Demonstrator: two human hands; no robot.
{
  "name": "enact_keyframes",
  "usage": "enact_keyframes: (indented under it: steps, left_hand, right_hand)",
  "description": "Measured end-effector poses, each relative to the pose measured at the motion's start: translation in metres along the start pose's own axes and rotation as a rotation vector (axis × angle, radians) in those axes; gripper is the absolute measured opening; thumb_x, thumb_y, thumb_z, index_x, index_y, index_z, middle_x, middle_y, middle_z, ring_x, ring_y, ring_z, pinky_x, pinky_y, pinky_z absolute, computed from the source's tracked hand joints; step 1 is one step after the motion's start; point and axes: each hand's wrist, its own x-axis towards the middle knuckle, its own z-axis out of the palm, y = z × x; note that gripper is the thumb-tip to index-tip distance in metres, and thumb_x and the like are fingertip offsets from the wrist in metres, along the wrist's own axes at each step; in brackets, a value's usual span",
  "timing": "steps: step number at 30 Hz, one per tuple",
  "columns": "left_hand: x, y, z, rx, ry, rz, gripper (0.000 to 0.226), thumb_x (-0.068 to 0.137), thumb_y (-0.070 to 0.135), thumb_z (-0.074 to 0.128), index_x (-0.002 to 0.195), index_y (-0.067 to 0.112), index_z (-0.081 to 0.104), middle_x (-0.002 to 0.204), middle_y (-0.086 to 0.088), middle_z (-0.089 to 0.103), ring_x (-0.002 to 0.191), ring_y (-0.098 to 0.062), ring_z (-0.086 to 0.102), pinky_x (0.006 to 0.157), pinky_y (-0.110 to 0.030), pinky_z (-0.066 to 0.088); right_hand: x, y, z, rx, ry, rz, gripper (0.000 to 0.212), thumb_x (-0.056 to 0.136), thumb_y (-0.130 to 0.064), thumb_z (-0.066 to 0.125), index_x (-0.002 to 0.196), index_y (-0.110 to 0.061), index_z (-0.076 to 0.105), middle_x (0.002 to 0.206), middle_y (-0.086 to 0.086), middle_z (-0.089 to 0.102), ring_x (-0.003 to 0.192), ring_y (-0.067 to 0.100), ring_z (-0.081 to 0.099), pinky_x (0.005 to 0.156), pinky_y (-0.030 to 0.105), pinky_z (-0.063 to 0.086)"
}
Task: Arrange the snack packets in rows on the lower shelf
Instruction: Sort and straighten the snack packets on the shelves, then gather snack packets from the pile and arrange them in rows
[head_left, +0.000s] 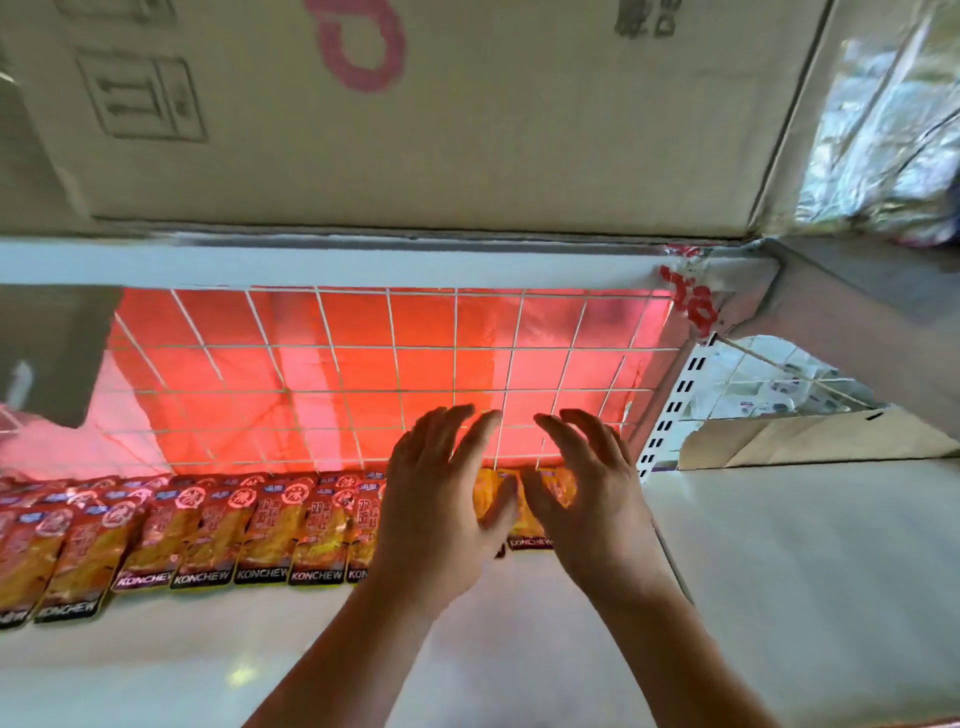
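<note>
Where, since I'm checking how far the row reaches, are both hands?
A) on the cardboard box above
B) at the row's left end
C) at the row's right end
C: the left hand and right hand spread open over the last snack packets at the row's right end.

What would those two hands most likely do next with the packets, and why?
Likely lower both hands and pat the end packets flat, in line with the row. The left hand and right hand are open, fingers spread, holding nothing, right over the last packets at the row's right end on the lower shelf.
</note>
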Motion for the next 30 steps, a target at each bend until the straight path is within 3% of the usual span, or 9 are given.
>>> enact_keyframes:
  steps: [6,13,15,20,25,30]
  left_hand:
    - [0.057,0.031,-0.076,-0.178,0.12,0.223,0.053,0.091,0.039,0.06,0.138,0.016,0.062,0.134,-0.003,0.061,0.126,-0.025,0.056,0.105,-0.042,0.046]
    - [0.094,0.101,-0.117,-0.38,0.261,0.488,0.043,0.093,0.034,0.059,0.131,0.013,0.066,0.126,-0.003,0.067,0.119,-0.025,0.06,0.103,-0.037,0.046]
    - [0.101,0.126,-0.122,-0.428,0.259,0.549,0.044,0.093,0.034,0.058,0.131,0.013,0.066,0.125,-0.003,0.067,0.117,-0.022,0.059,0.102,-0.033,0.044]
    - [0.115,0.187,-0.126,-0.421,0.145,0.724,0.047,0.09,0.039,0.056,0.131,0.017,0.064,0.122,-0.001,0.066,0.111,-0.021,0.059,0.098,-0.035,0.046]
    - [0.128,0.238,-0.121,-0.277,-0.022,0.795,0.054,0.093,0.054,0.044,0.139,0.029,0.057,0.129,0.006,0.064,0.118,-0.018,0.058,0.102,-0.04,0.047]
    - [0.143,0.281,-0.101,-0.195,-0.179,0.754,0.056,0.087,0.059,0.045,0.137,0.039,0.057,0.129,0.009,0.066,0.117,-0.015,0.061,0.099,-0.033,0.049]
  right_hand:
    - [0.026,-0.07,-0.074,0.004,0.258,-0.077,0.054,0.086,-0.046,0.056,0.137,-0.028,0.059,0.137,-0.003,0.056,0.129,0.017,0.048,0.106,0.025,0.036]
    - [0.02,-0.118,-0.176,-0.13,0.5,-0.094,0.049,0.085,-0.04,0.061,0.133,-0.026,0.061,0.129,-0.014,0.056,0.121,0.011,0.053,0.103,0.018,0.039]
    - [0.015,-0.124,-0.208,-0.165,0.501,-0.06,0.051,0.084,-0.04,0.061,0.134,-0.03,0.059,0.13,-0.013,0.057,0.12,0.011,0.054,0.103,0.025,0.043]
    - [0.0,-0.123,-0.282,-0.262,0.516,-0.012,0.048,0.083,-0.031,0.067,0.131,-0.032,0.062,0.124,-0.012,0.062,0.112,0.011,0.059,0.099,0.032,0.049]
    - [-0.009,-0.092,-0.341,-0.357,0.487,0.062,0.044,0.087,-0.031,0.071,0.13,-0.033,0.063,0.124,-0.013,0.061,0.106,0.004,0.059,0.092,0.021,0.045]
    - [-0.013,-0.033,-0.391,-0.339,0.45,0.135,0.037,0.087,-0.03,0.073,0.122,-0.036,0.065,0.114,-0.01,0.063,0.099,0.011,0.063,0.086,0.027,0.047]
